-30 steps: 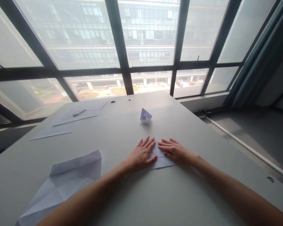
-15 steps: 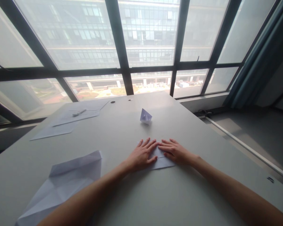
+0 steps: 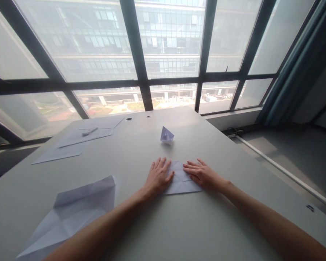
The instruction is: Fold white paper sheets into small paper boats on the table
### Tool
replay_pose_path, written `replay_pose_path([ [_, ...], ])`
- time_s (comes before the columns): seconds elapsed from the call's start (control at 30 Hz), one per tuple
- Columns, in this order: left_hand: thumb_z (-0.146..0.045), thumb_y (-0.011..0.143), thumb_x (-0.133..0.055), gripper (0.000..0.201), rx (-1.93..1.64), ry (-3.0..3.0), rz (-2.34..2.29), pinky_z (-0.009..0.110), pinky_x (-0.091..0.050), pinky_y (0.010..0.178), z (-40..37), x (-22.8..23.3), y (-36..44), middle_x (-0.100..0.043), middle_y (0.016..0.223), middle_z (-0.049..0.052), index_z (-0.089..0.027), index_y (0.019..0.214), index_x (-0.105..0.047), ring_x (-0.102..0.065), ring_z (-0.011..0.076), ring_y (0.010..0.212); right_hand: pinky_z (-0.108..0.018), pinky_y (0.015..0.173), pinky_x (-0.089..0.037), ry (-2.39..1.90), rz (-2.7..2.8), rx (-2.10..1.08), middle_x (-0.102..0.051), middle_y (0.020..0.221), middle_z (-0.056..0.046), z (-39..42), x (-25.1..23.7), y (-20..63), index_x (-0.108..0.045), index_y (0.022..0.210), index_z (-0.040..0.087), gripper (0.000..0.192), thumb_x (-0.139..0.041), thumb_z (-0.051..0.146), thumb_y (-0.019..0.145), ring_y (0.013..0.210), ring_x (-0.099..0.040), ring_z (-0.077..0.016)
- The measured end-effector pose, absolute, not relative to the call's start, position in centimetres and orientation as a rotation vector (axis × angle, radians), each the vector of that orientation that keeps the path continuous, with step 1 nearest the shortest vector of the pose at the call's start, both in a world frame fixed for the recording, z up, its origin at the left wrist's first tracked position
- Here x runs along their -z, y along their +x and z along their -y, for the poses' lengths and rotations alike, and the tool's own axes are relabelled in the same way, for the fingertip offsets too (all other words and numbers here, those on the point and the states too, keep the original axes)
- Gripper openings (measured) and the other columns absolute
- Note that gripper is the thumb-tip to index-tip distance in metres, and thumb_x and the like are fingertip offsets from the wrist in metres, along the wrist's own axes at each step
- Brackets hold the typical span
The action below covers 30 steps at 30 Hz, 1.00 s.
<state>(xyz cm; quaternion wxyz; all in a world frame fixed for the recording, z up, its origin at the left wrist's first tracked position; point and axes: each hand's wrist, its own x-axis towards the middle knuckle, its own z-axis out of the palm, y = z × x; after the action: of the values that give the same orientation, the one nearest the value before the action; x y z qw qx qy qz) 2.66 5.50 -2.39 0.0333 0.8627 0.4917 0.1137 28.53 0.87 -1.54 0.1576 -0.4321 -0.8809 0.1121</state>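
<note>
At centre frame, the left hand [image 3: 158,177] has slid leftward off the folded paper [image 3: 180,180], baring more of it, while the right hand [image 3: 203,174] stays flat, both seemingly spread, pressing creases.

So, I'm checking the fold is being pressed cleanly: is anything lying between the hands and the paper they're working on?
Nothing visible does. The left hand and right hand both lie flat, directly on the white, partly folded paper sheet. The small white folded paper boat stands apart, farther along the grey table.

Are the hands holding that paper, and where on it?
Nothing is gripped. Both hands lie flat on the folded paper, pressing it on the table: left hand on its left side, right hand on its right.
</note>
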Motion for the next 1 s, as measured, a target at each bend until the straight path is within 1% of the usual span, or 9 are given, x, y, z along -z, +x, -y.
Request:
replay_pose_path([
  [0.13,-0.042,0.093,-0.054,0.049,-0.543,2.621,-1.519,0.053,-0.031,0.113,-5.6,2.4,2.5,-0.05,0.138,0.016,-0.021,0.137,-0.05,-0.044,0.0336,0.131,-0.055,0.118,-0.018,-1.241,2.511,-0.296,-0.047,0.15,-0.004,-1.1,1.8,28.9,-0.048,0.143,0.032,0.042,-0.039,0.029,0.102,0.143,-0.035,-0.0235],
  [0.23,-0.036,0.089,-0.062,0.049,-0.726,2.596,-1.414,0.048,-0.041,0.107,-5.5,2.1,2.4,-0.049,0.129,0.013,-0.023,0.134,-0.051,-0.051,0.0295,0.119,-0.056,0.117,-0.019,-1.236,2.515,-0.303,-0.047,0.15,-0.005,-1.2,1.9,29.0,-0.049,0.143,0.031,0.042,-0.04,0.029,0.102,0.143,-0.036,-0.0243],
  [0.33,-0.024,0.088,-0.062,0.054,-0.863,2.561,-1.225,0.041,-0.047,0.102,-5.2,1.7,2.4,-0.048,0.127,0.009,-0.027,0.14,-0.045,-0.052,0.026,0.117,-0.056,0.117,-0.019,-1.233,2.513,-0.305,-0.047,0.149,-0.005,-1.2,1.9,29.0,-0.049,0.143,0.03,0.041,-0.04,0.028,0.102,0.142,-0.037,-0.0251],
  [0.43,-0.021,0.091,-0.058,0.061,-0.86,2.559,-1.009,0.038,-0.049,0.099,-5.0,1.2,2.5,-0.056,0.122,0.007,-0.028,0.147,-0.035,-0.056,0.0233,0.113,-0.056,0.117,-0.019,-1.225,2.514,-0.3,-0.047,0.15,-0.006,-1.2,2.0,29.0,-0.049,0.143,0.03,0.042,-0.04,0.027,0.102,0.142,-0.036,-0.0253],
  [0.5,-0.025,0.095,-0.055,0.05,-0.807,2.578,-0.911,0.036,-0.049,0.097,-4.8,0.9,2.7,-0.06,0.118,0.006,-0.026,0.144,-0.041,-0.058,0.022,0.109,-0.055,0.117,-0.02,-1.222,2.515,-0.295,-0.047,0.15,-0.006,-1.2,2.1,29.0,-0.048,0.144,0.03,0.042,-0.04,0.027,0.102,0.142,-0.037,-0.0252],
  [0.63,-0.028,0.099,-0.05,0.024,-0.635,2.705,-0.783,0.037,-0.047,0.098,-4.5,0.7,2.9,-0.064,0.112,0.005,-0.027,0.116,-0.067,-0.061,0.0215,0.104,-0.055,0.116,-0.021,-1.23,2.52,-0.292,-0.047,0.149,-0.006,-1.3,2.1,29.0,-0.049,0.143,0.03,0.042,-0.041,0.027,0.102,0.143,-0.036,-0.0248],
  [0.73,-0.028,0.098,-0.052,0.022,-0.599,2.745,-0.775,0.04,-0.044,0.103,-4.6,0.8,2.9,-0.065,0.113,0.006,-0.027,0.109,-0.071,-0.061,0.0222,0.107,-0.056,0.116,-0.021,-1.23,2.524,-0.296,-0.048,0.149,-0.006,-1.3,2.0,29.0,-0.049,0.143,0.03,0.042,-0.042,0.026,0.102,0.143,-0.036,-0.0249],
  [0.9,-0.024,0.097,-0.052,0.018,-0.554,2.716,-0.732,0.045,-0.03,0.118,-4.9,1.3,2.8,-0.056,0.141,0.006,-0.024,0.108,-0.066,-0.046,0.0236,0.135,-0.056,0.116,-0.022,-1.214,2.512,-0.287,-0.048,0.148,-0.007,-1.1,1.9,29.0,-0.049,0.143,0.029,0.042,-0.042,0.026,0.101,0.142,-0.038,-0.0253],
  [1.0,-0.024,0.098,-0.05,0.019,-0.508,2.704,-0.726,0.045,-0.031,0.118,-4.9,1.3,2.8,-0.052,0.145,0.005,-0.023,0.113,-0.062,-0.043,0.0229,0.139,-0.056,0.116,-0.022,-1.209,2.507,-0.286,-0.049,0.148,-0.007,-1.1,1.8,29.0,-0.05,0.142,0.029,0.042,-0.042,0.026,0.101,0.141,-0.039,-0.0254],
])
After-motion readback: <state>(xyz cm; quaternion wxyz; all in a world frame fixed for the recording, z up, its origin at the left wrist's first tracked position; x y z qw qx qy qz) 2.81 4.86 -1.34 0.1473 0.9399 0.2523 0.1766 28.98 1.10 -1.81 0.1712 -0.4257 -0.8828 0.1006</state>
